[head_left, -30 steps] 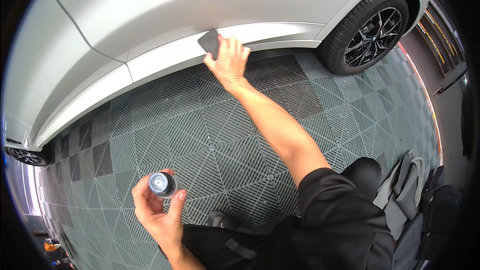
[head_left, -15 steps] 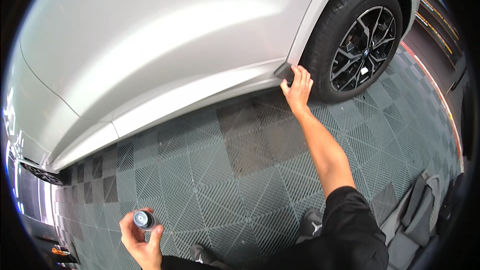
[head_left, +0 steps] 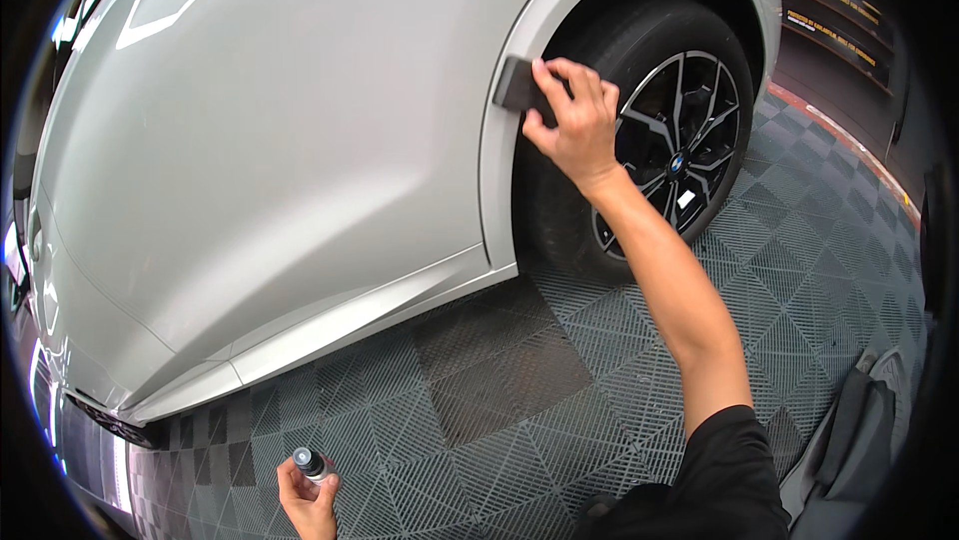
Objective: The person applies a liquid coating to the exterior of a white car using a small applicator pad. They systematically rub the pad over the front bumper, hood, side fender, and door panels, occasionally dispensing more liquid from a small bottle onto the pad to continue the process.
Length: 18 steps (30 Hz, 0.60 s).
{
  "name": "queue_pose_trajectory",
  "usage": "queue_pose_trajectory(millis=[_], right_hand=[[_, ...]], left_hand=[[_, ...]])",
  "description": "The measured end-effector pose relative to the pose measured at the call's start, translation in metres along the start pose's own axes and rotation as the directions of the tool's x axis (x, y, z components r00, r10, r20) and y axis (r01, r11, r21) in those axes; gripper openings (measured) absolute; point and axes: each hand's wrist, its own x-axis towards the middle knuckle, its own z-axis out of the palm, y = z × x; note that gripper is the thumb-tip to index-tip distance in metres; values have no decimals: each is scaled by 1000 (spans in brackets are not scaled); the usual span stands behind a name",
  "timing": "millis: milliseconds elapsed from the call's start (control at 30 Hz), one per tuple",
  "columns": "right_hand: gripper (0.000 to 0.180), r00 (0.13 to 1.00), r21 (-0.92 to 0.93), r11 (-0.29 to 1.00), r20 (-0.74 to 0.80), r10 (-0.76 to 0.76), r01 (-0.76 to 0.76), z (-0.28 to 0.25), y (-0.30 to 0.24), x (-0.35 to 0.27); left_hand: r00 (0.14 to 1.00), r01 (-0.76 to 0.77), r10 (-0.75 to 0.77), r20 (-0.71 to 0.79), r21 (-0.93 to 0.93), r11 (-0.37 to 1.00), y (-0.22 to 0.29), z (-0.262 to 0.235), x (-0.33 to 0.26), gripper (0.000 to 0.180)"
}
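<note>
My right hand grips a dark, block-shaped applicator pad between thumb and fingers. The pad lies against the light-coloured wheel arch trim of a pale grey car, beside the black tyre. Low at the lower left, my left hand is wrapped round a small bottle with a dark cap, held upright or slightly tilted. What the bottle contains cannot be made out.
Grey and dark ribbed tiles cover the floor below the sill. Grey cloth hangs or lies at the lower right. A dark shelf-like unit stands beyond the wheel at the upper right.
My right hand has moved the pad up from the bottom end of the wheel arch trim to higher along its curve. My left hand still holds the bottle low. The view has shifted.
</note>
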Motion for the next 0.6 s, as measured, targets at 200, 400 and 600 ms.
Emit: queue_pose_trajectory(millis=[200,400,600], right_hand=[[50,994,-47,994,-59,92,-95,-5,55,80],[53,955,-125,949,-98,279,-289,-6,103,122],[60,869,-177,853,-167,466,-491,3,162,149]], left_hand=[[997,62,-64,41,38,997,30,28,4,41],[999,40,-39,29,-35,999,44,33,14,43],[999,-35,36,13,-60,998,48,31,14,43]])
